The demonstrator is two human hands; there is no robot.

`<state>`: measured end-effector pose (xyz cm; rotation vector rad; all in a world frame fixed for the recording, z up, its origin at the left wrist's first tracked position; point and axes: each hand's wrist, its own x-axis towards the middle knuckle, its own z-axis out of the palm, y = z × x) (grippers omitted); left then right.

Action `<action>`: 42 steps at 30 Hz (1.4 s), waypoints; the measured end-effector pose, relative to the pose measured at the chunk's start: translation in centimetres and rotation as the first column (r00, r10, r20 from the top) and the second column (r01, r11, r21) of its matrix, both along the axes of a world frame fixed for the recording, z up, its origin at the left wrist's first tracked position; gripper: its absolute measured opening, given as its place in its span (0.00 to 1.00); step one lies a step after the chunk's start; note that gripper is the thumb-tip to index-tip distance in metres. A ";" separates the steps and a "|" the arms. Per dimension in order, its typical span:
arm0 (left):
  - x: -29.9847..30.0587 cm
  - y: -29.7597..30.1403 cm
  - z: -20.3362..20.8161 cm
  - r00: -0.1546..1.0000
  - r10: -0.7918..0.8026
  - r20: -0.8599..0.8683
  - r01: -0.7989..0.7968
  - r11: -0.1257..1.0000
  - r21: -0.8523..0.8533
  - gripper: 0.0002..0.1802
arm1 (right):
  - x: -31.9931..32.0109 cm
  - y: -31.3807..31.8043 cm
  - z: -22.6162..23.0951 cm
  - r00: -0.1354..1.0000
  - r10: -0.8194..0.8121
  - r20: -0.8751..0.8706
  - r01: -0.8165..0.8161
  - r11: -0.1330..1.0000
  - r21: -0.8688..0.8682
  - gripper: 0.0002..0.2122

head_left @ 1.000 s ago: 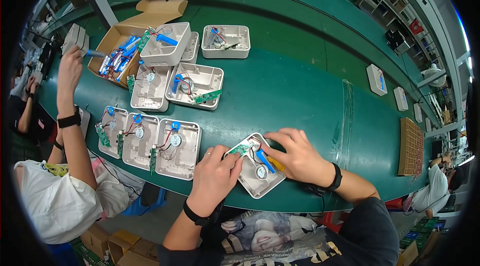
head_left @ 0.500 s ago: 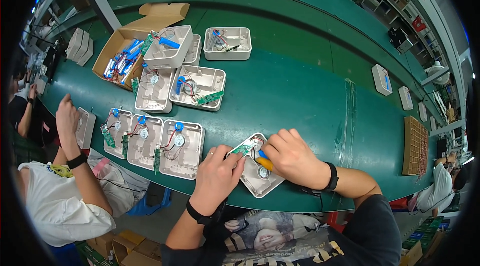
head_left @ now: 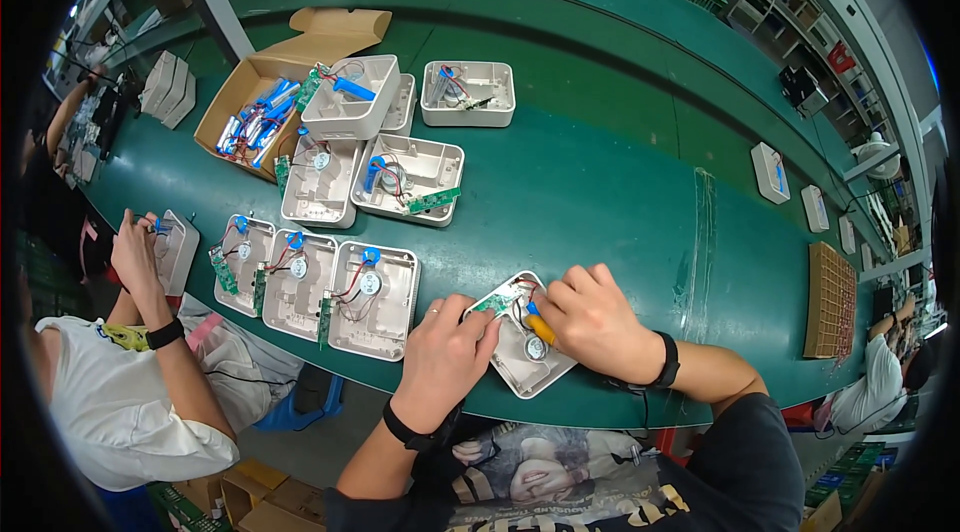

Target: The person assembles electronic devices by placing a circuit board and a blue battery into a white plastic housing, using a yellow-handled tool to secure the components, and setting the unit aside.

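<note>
A pale grey plastic housing [head_left: 523, 377] lies tilted on the bench in front of me, with a round white speaker [head_left: 536, 347] inside it. Along its upper left edge sits a green circuit board [head_left: 497, 303] with thin red and black wires. My left hand [head_left: 450, 354] is closed, thumb and forefinger gripping the lower end of the board. My right hand [head_left: 603, 325] is curled over the housing's right side, around a yellow-handled tool [head_left: 541, 329] whose working end is hidden. Something blue [head_left: 531, 309] shows beside the tool; I cannot tell what it is.
Several open housings [head_left: 374, 302] with boards and wires stand left and beyond. A cardboard box [head_left: 218, 112] holds blue cylindrical batteries. At left, a co-worker's hands [head_left: 138, 254] touch another housing. More housings [head_left: 769, 173] and a brown gridded tray [head_left: 830, 302] lie right.
The view has shifted slightly. Both my hands keep their hold at the housing, with the right hand slightly turned. The co-worker's raised hand has come down to the housing at left.
</note>
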<state>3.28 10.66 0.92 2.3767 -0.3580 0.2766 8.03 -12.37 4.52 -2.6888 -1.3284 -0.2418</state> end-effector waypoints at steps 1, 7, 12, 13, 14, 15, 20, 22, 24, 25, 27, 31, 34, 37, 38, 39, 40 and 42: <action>0.0 0.0 0.1 1.000 0.002 0.002 -0.002 1.000 0.002 0.05 | -0.2 0.0 0.2 0.999 0.003 0.035 -0.001 0.999 -0.053 0.12; -0.2 0.2 -0.1 0.999 0.000 0.040 0.001 1.000 -0.021 0.05 | -0.3 -0.5 0.0 0.999 -0.016 0.032 0.015 0.999 0.032 0.15; -0.1 -0.3 -1.2 0.998 0.015 0.068 -0.015 1.000 0.001 0.05 | -1.1 -1.1 0.5 0.999 -0.041 0.014 0.041 0.999 -0.015 0.16; -0.1 -0.5 -1.3 0.998 0.030 0.050 -0.032 0.999 0.025 0.06 | -1.3 -1.2 0.7 0.998 -0.067 -0.003 0.066 0.997 -0.025 0.17; -0.2 -0.6 -1.4 0.999 0.043 0.028 -0.044 0.998 0.051 0.06 | -1.6 -1.4 0.5 0.996 -0.085 0.013 0.085 0.996 -0.019 0.17; -0.2 -0.5 -1.3 0.999 0.024 0.045 -0.027 0.998 0.057 0.06 | -1.8 -2.2 0.2 0.983 -0.156 -0.091 0.166 0.981 0.105 0.16; -0.6 -0.5 0.0 0.996 -0.023 0.088 0.019 0.999 0.039 0.10 | -2.0 -5.4 -0.2 0.826 -0.267 -0.496 0.403 0.895 0.189 0.14; -1.6 -0.2 1.3 0.980 -0.008 0.200 0.016 0.999 -0.042 0.12 | -2.0 -5.9 -0.8 0.763 -0.287 -0.579 0.432 0.893 0.126 0.15; -2.4 2.0 1.3 0.968 0.033 0.248 -0.034 0.999 -0.002 0.13 | -2.1 -5.2 -2.1 0.798 -0.256 -0.546 0.363 0.927 0.097 0.14; -2.7 3.4 1.2 0.954 0.091 0.284 -0.102 0.994 0.025 0.14 | -1.7 -5.0 -2.3 0.817 -0.236 -0.527 0.323 0.943 0.079 0.14; -3.3 5.6 0.2 0.941 0.156 0.302 -0.185 0.980 0.071 0.14 | -0.2 -5.6 -2.1 0.836 -0.213 -0.506 0.319 0.939 0.132 0.13; -4.8 6.5 -1.6 0.942 0.203 0.268 -0.260 0.945 0.198 0.14 | 3.7 -7.3 -1.5 0.858 -0.200 -0.474 0.351 0.902 0.254 0.09; -4.7 6.0 -2.3 0.947 0.204 0.248 -0.267 0.930 0.253 0.15 | 9.9 -9.7 -0.7 0.892 -0.343 -0.294 0.432 0.839 0.331 0.08; -5.3 5.6 -2.3 0.949 0.208 0.236 -0.272 0.920 0.281 0.17 | 17.1 -13.5 -1.6 0.806 -0.541 -0.239 0.592 0.743 0.311 0.09; -5.3 5.0 -2.1 0.965 0.147 0.216 -0.204 0.942 0.268 0.16 | 19.6 -15.0 -2.3 0.781 -0.584 -0.220 0.624 0.715 0.315 0.09; -5.1 4.6 -2.0 0.976 0.089 0.197 -0.139 0.957 0.254 0.16 | 21.7 -16.0 -3.3 0.747 -0.620 -0.240 0.665 0.681 0.307 0.10; -4.6 4.4 -1.8 0.984 0.027 0.178 -0.069 0.970 0.235 0.16 | 23.7 -16.8 -4.1 0.707 -0.659 -0.258 0.707 0.643 0.293 0.10; -4.2 4.3 -1.1 0.986 -0.025 0.163 -0.015 0.970 0.241 0.16 | 26.5 -18.4 -5.7 0.694 -0.685 -0.222 0.717 0.632 0.294 0.10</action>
